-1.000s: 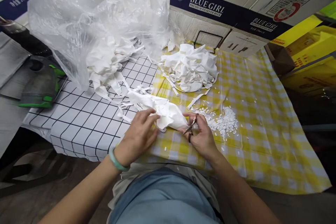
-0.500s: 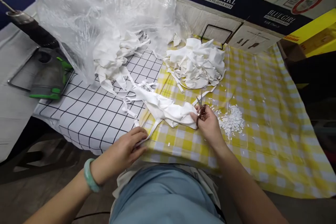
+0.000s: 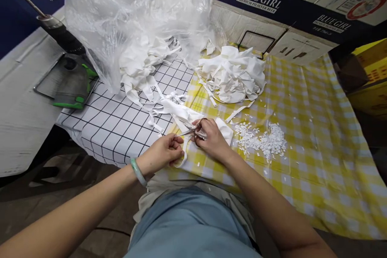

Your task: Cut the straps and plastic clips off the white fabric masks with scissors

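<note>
My right hand [image 3: 211, 139] grips small scissors [image 3: 189, 130] whose blades point left over a white fabric piece [image 3: 181, 113] lying on the yellow checked tablecloth [image 3: 308, 137]. My left hand [image 3: 165, 151], with a green bangle at the wrist, pinches a white strap of that piece near the table's front edge. The two hands are close together, with the blades just above my left fingers.
A heap of white fabric pieces [image 3: 232, 74] lies behind the hands, and a clear plastic bag [image 3: 136, 12] spills more onto a black-grid cloth [image 3: 115, 125]. White snippets [image 3: 266, 141] lie to the right. Cardboard boxes [image 3: 296, 12] stand at the back, a green-black tool [image 3: 72, 88] at left.
My right hand has moved left with the scissors, which now point left instead of up. My left hand has come up and right along the strap to meet it.
</note>
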Tool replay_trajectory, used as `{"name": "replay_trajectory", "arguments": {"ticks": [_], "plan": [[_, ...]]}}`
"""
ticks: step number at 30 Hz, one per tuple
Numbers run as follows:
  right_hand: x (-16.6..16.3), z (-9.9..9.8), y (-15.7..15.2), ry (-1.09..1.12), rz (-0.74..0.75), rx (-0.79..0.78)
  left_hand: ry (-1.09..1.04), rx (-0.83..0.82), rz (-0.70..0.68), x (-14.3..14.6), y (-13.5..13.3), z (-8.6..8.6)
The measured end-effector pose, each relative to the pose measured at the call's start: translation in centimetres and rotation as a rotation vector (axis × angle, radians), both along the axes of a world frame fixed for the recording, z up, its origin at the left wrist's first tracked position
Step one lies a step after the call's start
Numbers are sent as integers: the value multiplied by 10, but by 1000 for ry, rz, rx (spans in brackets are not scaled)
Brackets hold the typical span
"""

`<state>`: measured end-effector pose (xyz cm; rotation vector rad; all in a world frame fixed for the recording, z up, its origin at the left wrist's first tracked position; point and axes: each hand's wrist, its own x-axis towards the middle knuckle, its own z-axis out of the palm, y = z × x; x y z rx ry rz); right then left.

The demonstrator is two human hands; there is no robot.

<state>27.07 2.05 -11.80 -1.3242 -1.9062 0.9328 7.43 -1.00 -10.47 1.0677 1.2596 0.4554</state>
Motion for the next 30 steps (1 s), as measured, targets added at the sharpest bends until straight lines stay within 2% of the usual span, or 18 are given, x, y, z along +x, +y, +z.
{"name": "replay_trajectory", "arguments": {"ticks": [4,9,12,14,17,19,21,23,25,26,28,30], "plan": [[-6,9,11,63,-26,-53,140,156,20,1,11,3],[-12,35,25,434,-78,-222,216,399,50,11,20,9],[-9,43,37,527,-85,-286,267,463,56,9,16,9],[-4,43,46,444,-127,-233,336,513,44,6,13,7],[4,42,52,155,-319,39,403,570,-8,6,10,4],[8,40,46,52,-407,167,400,579,-32,7,8,6],[8,37,31,80,-314,127,376,581,-31,8,5,12],[3,31,13,154,-93,26,262,538,8,8,1,24],[-6,24,-1,198,82,-20,21,386,93,6,-3,35],[-11,22,-5,217,103,-25,-105,277,144,4,-5,40],[-20,19,-7,301,39,-38,-272,64,220,1,-7,44],[-25,22,-3,420,-44,-77,-278,-49,204,-3,-9,45]]}}
